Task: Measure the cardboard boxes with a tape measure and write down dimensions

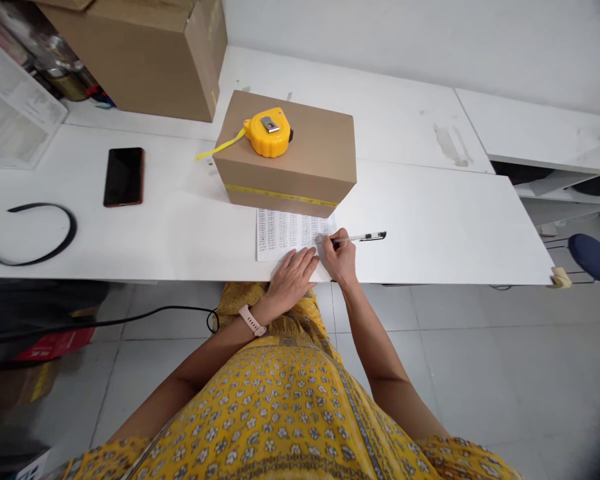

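Note:
My right hand (pixel 341 257) is closed around a pen (pixel 367 237), its tip end down at a white sheet of paper (pixel 280 233) covered in columns of small writing. Flat on the lower edge of the sheet lies my left hand (pixel 291 277), fingers stretched out, holding nothing. Just behind the paper stands a brown cardboard box (pixel 305 143), hiding the sheet's upper part. On top of it rests a yellow tape measure (pixel 269 133) with a yellow strap. A yellow measuring strip (pixel 285 195) runs across the box's front face.
A phone (pixel 124 177) and a black headband (pixel 70 230) lie on the white table (pixel 180 233) to the left. Behind them is a larger cardboard box (pixel 145 60). A blue stool (pixel 594 257) stands at the right, and a black cable (pixel 170 309) hangs below the table's front edge.

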The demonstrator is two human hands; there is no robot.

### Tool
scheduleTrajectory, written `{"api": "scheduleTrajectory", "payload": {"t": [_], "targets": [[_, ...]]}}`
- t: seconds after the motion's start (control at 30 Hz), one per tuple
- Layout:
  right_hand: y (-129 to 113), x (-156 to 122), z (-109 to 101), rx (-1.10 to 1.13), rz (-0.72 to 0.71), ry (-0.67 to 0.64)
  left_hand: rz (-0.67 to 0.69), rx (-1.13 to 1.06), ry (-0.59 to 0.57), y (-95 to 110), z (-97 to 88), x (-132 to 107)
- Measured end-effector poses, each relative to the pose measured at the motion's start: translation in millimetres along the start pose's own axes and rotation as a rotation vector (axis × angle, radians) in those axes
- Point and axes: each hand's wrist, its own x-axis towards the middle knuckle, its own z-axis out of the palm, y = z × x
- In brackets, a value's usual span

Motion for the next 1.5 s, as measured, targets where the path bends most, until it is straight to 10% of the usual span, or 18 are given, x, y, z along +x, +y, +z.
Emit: {"api": "scheduleTrajectory", "payload": {"t": [0.57, 0.93, 1.13, 1.23, 1.4, 1.5], "targets": [[9.5, 1.4, -2.8, 0.098, 0.017, 0.199, -0.001, 0.007, -0.026, 1.5, -7.6, 0.2], [83.0, 58.1, -87.3, -0.579, -0.25, 0.109, 0.02, 0.006, 0.079, 7.6, -0.2, -10.1], [96.7, 59.8, -91.5, -0.65, -0.285, 0.148, 0.038, -0.056, 0.123, 35.3, 4.4, -22.6], [99.1, 59.7, -88.7, -0.621, -0.285, 0.177, 0.07, -0.181, 0.257, 32.8, -19.3, -14.0], [101.2, 61.5, -88.0, -0.581, -0.285, 0.196, -0.137, -0.201, 0.762, -24.2, -112.9, 36.7], [102.8, 61.1, -87.9, -0.555, -0.277, 0.193, -0.282, -0.202, 0.72, -68.6, -158.8, 71.8]]}}
